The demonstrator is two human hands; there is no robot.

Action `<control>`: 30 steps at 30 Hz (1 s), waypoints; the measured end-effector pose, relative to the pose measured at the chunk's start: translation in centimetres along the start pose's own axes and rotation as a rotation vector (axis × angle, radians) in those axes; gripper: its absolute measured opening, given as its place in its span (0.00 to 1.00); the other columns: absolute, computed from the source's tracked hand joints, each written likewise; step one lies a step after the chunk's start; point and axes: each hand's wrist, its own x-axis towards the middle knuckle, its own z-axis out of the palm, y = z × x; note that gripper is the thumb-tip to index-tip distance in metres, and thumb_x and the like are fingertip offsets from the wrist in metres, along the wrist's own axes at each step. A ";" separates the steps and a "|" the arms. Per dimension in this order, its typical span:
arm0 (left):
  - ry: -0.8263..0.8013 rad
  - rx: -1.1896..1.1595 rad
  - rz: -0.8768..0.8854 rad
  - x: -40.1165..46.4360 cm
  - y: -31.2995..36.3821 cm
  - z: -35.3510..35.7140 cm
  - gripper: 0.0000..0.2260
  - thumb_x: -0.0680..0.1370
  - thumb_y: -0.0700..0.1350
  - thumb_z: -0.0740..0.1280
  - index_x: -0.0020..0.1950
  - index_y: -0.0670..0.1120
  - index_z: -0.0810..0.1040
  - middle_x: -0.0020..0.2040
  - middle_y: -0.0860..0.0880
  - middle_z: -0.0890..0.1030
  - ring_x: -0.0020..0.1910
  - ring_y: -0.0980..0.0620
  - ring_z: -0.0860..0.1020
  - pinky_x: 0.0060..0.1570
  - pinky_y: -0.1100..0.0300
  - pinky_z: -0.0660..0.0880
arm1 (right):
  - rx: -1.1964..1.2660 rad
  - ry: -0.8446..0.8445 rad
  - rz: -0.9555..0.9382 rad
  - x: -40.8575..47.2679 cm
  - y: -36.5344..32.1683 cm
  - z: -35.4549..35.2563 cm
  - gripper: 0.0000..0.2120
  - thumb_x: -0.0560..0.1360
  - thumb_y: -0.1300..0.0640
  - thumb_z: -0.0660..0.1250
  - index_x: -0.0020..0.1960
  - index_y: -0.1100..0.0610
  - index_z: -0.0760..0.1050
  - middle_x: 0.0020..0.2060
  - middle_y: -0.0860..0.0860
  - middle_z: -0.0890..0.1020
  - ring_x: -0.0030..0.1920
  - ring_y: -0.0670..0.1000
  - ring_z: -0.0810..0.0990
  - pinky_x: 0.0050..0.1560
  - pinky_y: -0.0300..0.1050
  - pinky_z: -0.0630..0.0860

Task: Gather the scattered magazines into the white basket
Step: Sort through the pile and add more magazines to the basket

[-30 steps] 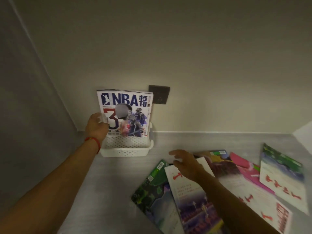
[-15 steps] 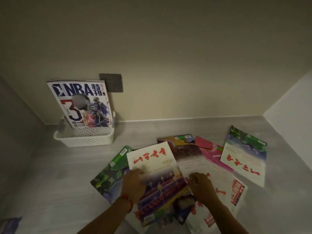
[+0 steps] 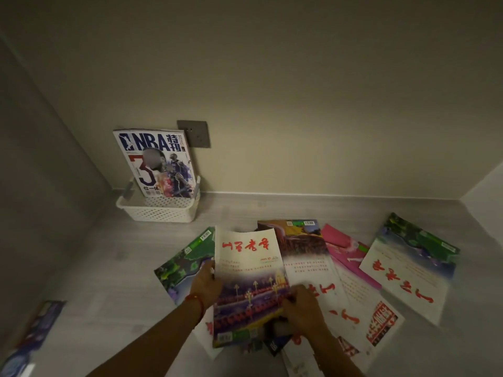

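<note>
A white perforated basket (image 3: pixel 160 212) stands at the back left against the wall, with an NBA magazine (image 3: pixel 156 163) upright in it. Several magazines lie fanned out on the grey surface. On top is a white one with red characters and a purple night scene (image 3: pixel 249 281). My left hand (image 3: pixel 205 284) grips its left edge and my right hand (image 3: pixel 300 308) holds its lower right edge. A green magazine (image 3: pixel 185 263) lies under it to the left. A white and red one (image 3: pixel 351 303), a pink one (image 3: pixel 343 247) and a green-topped one (image 3: pixel 411 263) lie to the right.
A grey wall socket (image 3: pixel 193 133) sits behind the basket. Walls close in the surface at the left, back and right. A blue printed item (image 3: pixel 30 341) lies at the near left edge. Bare grey surface (image 3: pixel 109 268) runs between the basket and the magazines.
My left hand let go of the NBA magazine, which stays in the basket, and came down to the pile. Both hands now hold the white and purple magazine, its near end slightly raised.
</note>
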 end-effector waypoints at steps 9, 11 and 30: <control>-0.078 -0.033 0.411 -2.5 3.6 -4.5 0.15 0.81 0.38 0.59 0.63 0.56 0.72 0.58 0.57 0.81 0.57 0.57 0.80 0.52 0.58 0.81 | 0.306 0.125 -0.064 0.6 -4.8 -2.3 0.09 0.80 0.53 0.63 0.60 0.47 0.70 0.51 0.45 0.81 0.44 0.42 0.82 0.34 0.32 0.76; -0.116 -0.103 0.422 -2.6 4.4 -6.9 0.15 0.82 0.38 0.59 0.62 0.56 0.72 0.59 0.54 0.82 0.58 0.55 0.81 0.52 0.52 0.82 | 0.308 0.155 -0.135 0.7 -6.6 -2.8 0.09 0.81 0.53 0.62 0.61 0.49 0.72 0.53 0.45 0.81 0.45 0.41 0.82 0.33 0.30 0.76; 0.414 -0.050 0.556 13.2 9.0 -32.2 0.07 0.79 0.41 0.65 0.48 0.40 0.82 0.49 0.44 0.85 0.46 0.50 0.82 0.44 0.60 0.78 | -0.014 0.365 -0.605 10.9 -35.6 4.0 0.11 0.79 0.53 0.65 0.49 0.59 0.82 0.47 0.52 0.87 0.39 0.43 0.82 0.35 0.23 0.72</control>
